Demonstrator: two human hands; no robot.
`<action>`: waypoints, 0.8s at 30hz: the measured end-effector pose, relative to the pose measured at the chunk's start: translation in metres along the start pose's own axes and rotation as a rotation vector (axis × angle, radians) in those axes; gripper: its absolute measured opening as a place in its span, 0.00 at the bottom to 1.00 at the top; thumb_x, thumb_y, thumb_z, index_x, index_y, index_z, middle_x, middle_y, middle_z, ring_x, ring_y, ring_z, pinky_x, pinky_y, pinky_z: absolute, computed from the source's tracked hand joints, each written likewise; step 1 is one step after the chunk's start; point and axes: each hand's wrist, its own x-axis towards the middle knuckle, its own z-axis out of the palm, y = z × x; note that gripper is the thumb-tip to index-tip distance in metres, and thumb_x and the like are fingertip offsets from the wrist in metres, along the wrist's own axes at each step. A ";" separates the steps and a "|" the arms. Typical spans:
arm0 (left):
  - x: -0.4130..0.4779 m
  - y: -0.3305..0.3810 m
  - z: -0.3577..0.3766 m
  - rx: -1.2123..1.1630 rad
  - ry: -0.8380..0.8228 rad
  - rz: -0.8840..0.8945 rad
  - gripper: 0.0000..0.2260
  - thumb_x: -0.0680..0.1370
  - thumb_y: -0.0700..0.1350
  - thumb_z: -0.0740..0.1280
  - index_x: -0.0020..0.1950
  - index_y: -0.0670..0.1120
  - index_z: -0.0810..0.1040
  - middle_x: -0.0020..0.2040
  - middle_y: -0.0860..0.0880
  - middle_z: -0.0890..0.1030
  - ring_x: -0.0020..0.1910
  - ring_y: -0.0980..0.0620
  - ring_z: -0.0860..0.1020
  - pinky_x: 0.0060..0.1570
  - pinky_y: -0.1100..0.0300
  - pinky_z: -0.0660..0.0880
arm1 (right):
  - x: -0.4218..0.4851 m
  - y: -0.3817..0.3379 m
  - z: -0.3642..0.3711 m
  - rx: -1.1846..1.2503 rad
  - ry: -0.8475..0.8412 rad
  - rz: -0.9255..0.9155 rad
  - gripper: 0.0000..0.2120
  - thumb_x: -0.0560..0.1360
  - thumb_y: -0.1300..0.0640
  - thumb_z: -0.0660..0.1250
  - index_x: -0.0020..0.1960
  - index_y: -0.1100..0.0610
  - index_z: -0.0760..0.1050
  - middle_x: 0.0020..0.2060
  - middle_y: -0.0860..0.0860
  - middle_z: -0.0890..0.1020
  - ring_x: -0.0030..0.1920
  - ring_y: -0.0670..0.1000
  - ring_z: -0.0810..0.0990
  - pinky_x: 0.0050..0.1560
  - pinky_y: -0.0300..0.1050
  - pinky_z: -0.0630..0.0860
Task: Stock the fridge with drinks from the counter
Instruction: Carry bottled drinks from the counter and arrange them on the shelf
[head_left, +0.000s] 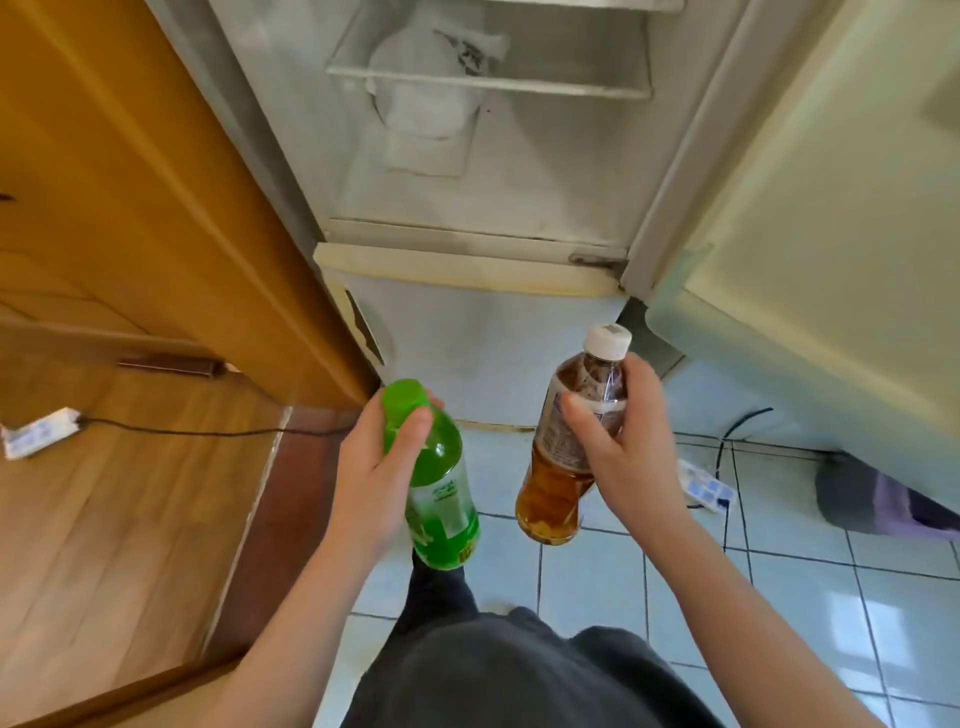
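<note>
The left hand (371, 470) holds a green bottle (444, 501) near its top, its fingers (413, 428) curled round the neck just under the green cap (402, 396). The bottle hangs nearly upright over the tiled floor (779, 597), label toward the camera. The right hand (631, 449) grips an amber tea bottle (553, 499) round its upper half, thumb across the label and the other fingers wrapped behind. The bottle tilts slightly, its white cap (607, 340) leaning up and to the right. The two bottles are near each other but apart, both in the air in front of the fridge (519, 208) and below its open upper compartment — neither is inside. In that compartment a clear shelf (488, 85) runs across near the top, and a white plastic bag (423, 104) sits at the back left, showing through and under the shelf. The upper door (831, 208) stands swung open at the right; the lower door (493, 358) is closed. A wooden cabinet (130, 182) stands just beside the fridge on the left, over a wooden floor (104, 519). A white power strip (39, 431) lies on that floor with a dark cable running toward the fridge — a second power strip (709, 486) lies on the tiles beyond the right hand.
</note>
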 end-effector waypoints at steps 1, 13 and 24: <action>0.018 0.002 -0.001 0.009 -0.004 0.013 0.10 0.74 0.49 0.62 0.51 0.48 0.77 0.42 0.58 0.82 0.40 0.62 0.79 0.39 0.71 0.74 | 0.016 -0.004 0.003 -0.003 0.004 -0.019 0.26 0.68 0.36 0.63 0.62 0.42 0.63 0.53 0.46 0.74 0.53 0.41 0.75 0.52 0.45 0.77; 0.267 0.100 0.008 -0.018 -0.139 0.277 0.14 0.71 0.59 0.62 0.49 0.52 0.78 0.44 0.55 0.82 0.42 0.59 0.80 0.40 0.68 0.75 | 0.224 -0.105 0.022 0.119 0.280 -0.237 0.18 0.67 0.42 0.65 0.54 0.28 0.66 0.51 0.43 0.75 0.52 0.41 0.77 0.53 0.45 0.76; 0.402 0.218 0.042 -0.091 -0.129 0.542 0.09 0.73 0.56 0.62 0.45 0.55 0.79 0.42 0.50 0.83 0.42 0.53 0.80 0.44 0.56 0.76 | 0.360 -0.186 0.015 0.146 0.684 -0.576 0.20 0.73 0.49 0.65 0.64 0.47 0.64 0.54 0.50 0.73 0.56 0.53 0.74 0.59 0.55 0.72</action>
